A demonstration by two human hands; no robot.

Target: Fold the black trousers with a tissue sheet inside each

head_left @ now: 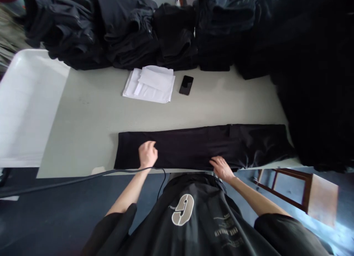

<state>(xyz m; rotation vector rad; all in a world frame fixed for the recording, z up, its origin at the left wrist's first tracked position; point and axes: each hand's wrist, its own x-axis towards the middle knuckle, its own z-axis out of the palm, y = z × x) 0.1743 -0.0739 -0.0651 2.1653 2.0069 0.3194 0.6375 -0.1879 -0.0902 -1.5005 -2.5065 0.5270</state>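
Observation:
A black pair of trousers [190, 147], folded lengthwise into a long strip, lies along the near edge of the table. Over its left part is my left hand [148, 154], fingers loosely bent and thumb apart, with nothing visible in its grasp. My right hand [221, 167] rests on the near edge of the trousers, fingers stretched out on the cloth. The leg end at the left lies flat, while the fabric towards the right end is wrinkled.
Stacks of folded dark trousers [127, 34] line the back of the table [91, 116]. A dark garment pile [318, 82] hangs at the right. White papers [155, 84] and a phone [186, 85] lie mid-table. A white tray [24, 112] stands left; a cable [110, 172] crosses the near edge. A wooden stool [306, 193] is below right.

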